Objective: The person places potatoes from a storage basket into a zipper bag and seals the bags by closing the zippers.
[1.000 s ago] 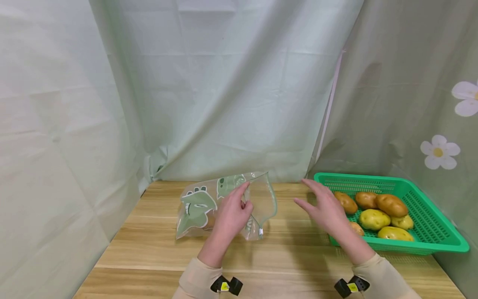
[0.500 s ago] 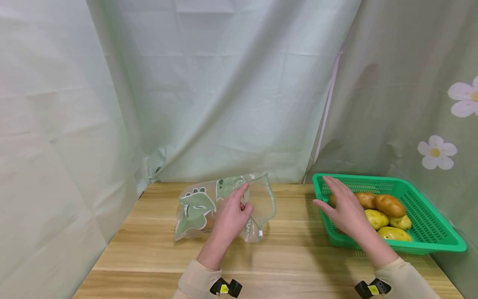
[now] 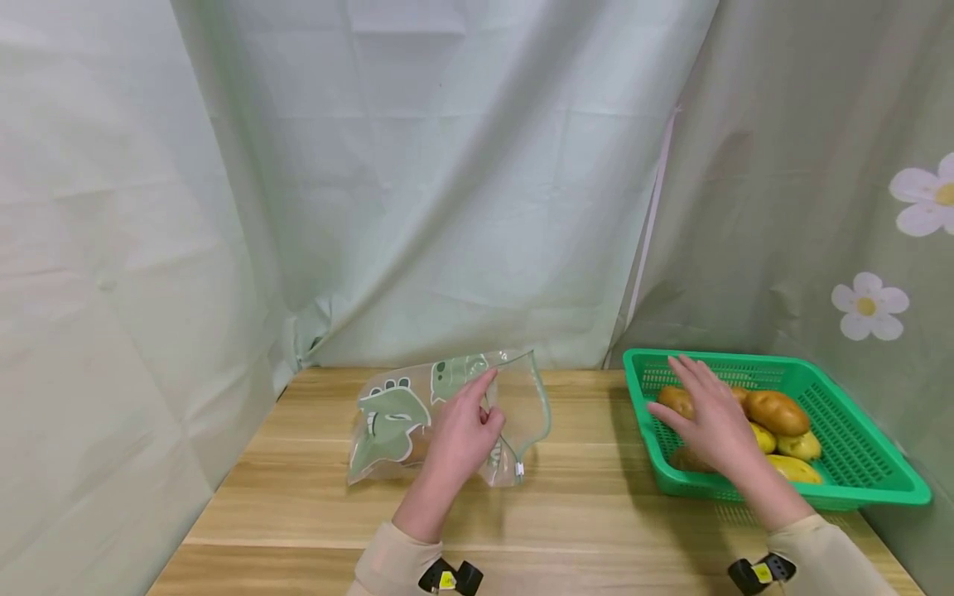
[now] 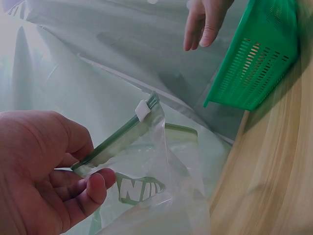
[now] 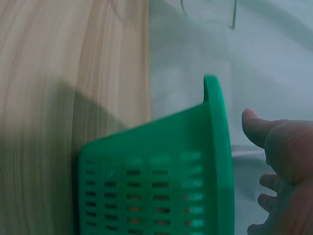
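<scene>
A clear zip bag (image 3: 391,422) with green cartoon prints lies on its side on the table, its mouth facing right and standing apart. My left hand (image 3: 460,426) pinches the bag's upper edge near the mouth. In the left wrist view, thumb and fingers (image 4: 100,183) grip the green zip strip, with a white slider (image 4: 142,110) farther along it. Something brownish shows through the bag's lower part. Over the left side of a green basket (image 3: 879,430) hangs my right hand (image 3: 708,418), fingers spread and holding nothing. Brown potatoes (image 3: 777,412) and yellow potatoes (image 3: 797,470) lie in the basket, partly hidden by that hand.
The wooden table (image 3: 581,497) runs back to a pale curtain (image 3: 462,207). On the right, a grey-green curtain with flowers (image 3: 870,306) hangs close behind the basket. Bare tabletop lies between bag and basket.
My right hand has moved right, from beside the basket's left rim to above the potatoes. The left hand keeps its pinch on the bag, which stays in place.
</scene>
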`<state>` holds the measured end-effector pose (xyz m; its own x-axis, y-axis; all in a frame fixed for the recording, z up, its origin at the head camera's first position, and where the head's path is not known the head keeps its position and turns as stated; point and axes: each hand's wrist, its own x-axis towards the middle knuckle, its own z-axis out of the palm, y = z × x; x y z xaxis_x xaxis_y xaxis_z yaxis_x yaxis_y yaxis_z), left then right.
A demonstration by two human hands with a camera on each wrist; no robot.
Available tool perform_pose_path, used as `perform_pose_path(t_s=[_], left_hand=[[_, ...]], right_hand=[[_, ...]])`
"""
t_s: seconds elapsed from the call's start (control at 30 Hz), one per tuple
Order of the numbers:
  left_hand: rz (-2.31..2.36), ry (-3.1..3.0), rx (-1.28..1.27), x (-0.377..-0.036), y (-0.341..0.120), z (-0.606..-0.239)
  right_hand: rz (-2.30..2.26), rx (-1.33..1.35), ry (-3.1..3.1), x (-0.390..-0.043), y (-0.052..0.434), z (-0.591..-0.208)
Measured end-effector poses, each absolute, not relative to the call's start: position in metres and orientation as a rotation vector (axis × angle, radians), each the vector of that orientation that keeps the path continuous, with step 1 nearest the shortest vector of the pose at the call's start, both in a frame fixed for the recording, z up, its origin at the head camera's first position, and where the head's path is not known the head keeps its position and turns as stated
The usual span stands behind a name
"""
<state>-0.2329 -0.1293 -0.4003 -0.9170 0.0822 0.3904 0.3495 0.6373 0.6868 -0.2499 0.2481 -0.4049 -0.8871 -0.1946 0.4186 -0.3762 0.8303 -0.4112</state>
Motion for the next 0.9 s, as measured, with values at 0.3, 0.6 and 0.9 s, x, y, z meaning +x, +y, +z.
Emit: perform_pose_path(t_s=[0.3,0.6,0.9], left_hand=[[-1.148,-2.545,-0.344,-0.233,-0.129,-0.401],[-1.15,-2.535,-0.346,-0.232,-0.129,-0.4],[-1.172,-2.543,-0.346,-0.231,-0.129,-0.399]], right_hand=[[0.64,0.39,-2.714,-0.254,0.265,-0.41],[0.565,0.365,-2.755,-0.261,0.276,-0.417],[0.536,0.329,-2.833,-0.267,0.282,-0.422]])
